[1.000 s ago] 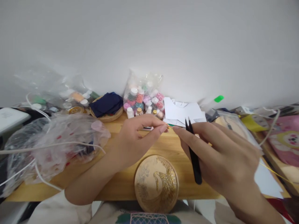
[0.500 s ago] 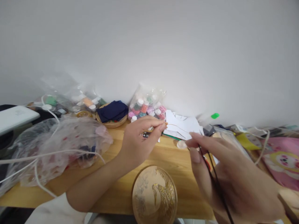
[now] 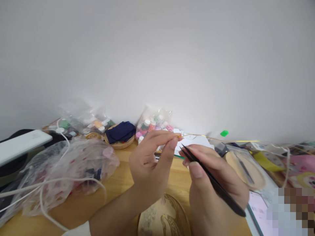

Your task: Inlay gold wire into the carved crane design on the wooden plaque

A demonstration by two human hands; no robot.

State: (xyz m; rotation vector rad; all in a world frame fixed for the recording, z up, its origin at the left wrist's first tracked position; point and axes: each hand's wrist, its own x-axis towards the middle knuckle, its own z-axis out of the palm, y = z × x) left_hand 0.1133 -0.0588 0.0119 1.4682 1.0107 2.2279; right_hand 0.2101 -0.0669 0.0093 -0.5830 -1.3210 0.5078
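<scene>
We've got left hand (image 3: 152, 160) pinching gold thread (image 3: 201, 135), steadying its end; right hand (image 3: 204, 196), fingers clamped on black tweezers (image 3: 216, 183), leaves tips free beside left fingers, above bird-patterned disc (image 3: 154, 219).

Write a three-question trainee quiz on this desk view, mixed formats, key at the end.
1. True or false: the right hand holds the black tweezers.
2. Multiple choice: what lies on the round woven tray by the wall?
A) A pink pouch
B) A dark blue cloth
C) A phone
3. Fill in the colour: the fingertips of the left hand pinch a thin ____ thread.

Key: 1 true; 2 B; 3 gold
</scene>
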